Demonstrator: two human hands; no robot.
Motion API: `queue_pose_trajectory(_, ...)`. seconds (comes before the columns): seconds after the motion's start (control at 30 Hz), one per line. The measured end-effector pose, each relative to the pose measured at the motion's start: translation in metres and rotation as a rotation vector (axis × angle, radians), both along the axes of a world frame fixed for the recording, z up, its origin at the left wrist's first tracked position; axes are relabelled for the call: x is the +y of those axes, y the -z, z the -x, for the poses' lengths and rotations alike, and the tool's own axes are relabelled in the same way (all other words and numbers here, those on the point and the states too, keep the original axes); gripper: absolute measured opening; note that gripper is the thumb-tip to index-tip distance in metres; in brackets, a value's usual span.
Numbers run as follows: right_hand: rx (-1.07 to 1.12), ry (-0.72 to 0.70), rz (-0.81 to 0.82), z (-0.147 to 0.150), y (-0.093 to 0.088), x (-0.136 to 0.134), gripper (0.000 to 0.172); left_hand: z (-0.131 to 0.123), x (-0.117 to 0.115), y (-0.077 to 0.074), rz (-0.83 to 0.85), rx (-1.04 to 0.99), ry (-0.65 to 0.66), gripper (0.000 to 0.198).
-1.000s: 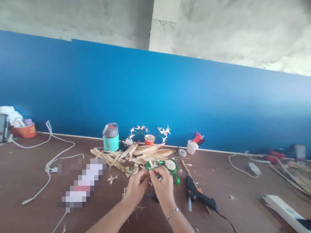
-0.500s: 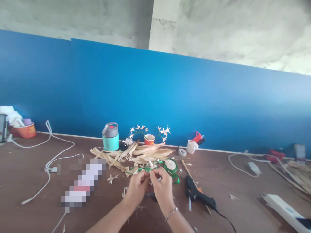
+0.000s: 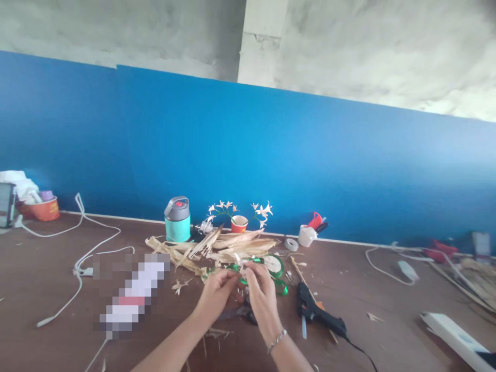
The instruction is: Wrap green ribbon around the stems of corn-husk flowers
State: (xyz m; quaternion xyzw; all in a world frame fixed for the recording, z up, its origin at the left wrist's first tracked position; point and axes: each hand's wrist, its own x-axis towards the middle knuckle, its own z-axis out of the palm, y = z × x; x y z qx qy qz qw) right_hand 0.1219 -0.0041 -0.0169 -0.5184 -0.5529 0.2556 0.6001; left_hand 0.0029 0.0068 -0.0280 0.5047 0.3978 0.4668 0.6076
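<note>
My left hand (image 3: 215, 292) and my right hand (image 3: 262, 290) meet over the brown table (image 3: 46, 289), fingers pinched together on a small pale straw flower wound with green ribbon (image 3: 237, 267). The ribbon trails right to a green ribbon spool (image 3: 273, 264) lying flat. A pile of dried straw leaves (image 3: 217, 247) lies just beyond my hands. A bracelet sits on my right wrist. A dark tool, partly hidden, lies under my hands.
A black glue gun (image 3: 318, 314) lies to the right with its cord. At the back stand a teal flask (image 3: 177, 219), a red cup of straw flowers (image 3: 238, 219) and a white cup (image 3: 306, 233). White cables (image 3: 83, 247) lie left; a power strip (image 3: 457, 341) lies right.
Both hands have lifted slightly away from me and kept pinching the flower; the green ribbon has shifted between the fingers. The camera has tilted a little.
</note>
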Motion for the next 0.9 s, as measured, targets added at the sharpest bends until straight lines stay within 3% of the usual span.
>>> queue_pose_trajectory(0.17,0.123,-0.173,0.051,-0.011,-0.008,0.004,0.026,0.005,0.001,-0.005,0.018,-0.055,0.135,0.034)
queue_pose_trajectory(0.37,0.35,-0.518,0.238,-0.012,-0.014,0.002,0.034,0.012,0.0,-0.007,0.103,-0.196,0.309,0.03)
queue_pose_trajectory(0.47,0.451,-0.618,0.271,-0.014,-0.013,0.001,0.028,0.015,0.0,-0.01,0.133,-0.232,0.353,0.028)
queue_pose_trajectory(0.53,0.478,-0.607,0.235,-0.015,-0.015,0.0,0.028,0.016,-0.001,-0.013,0.144,-0.244,0.369,0.027)
queue_pose_trajectory(0.7,0.461,-0.479,0.085,-0.018,-0.021,-0.002,0.068,0.018,0.001,-0.013,0.142,-0.246,0.372,0.026)
queue_pose_trajectory(0.9,0.504,-0.529,0.162,-0.016,-0.02,-0.002,0.067,0.018,0.002,-0.012,0.128,-0.279,0.366,0.023)
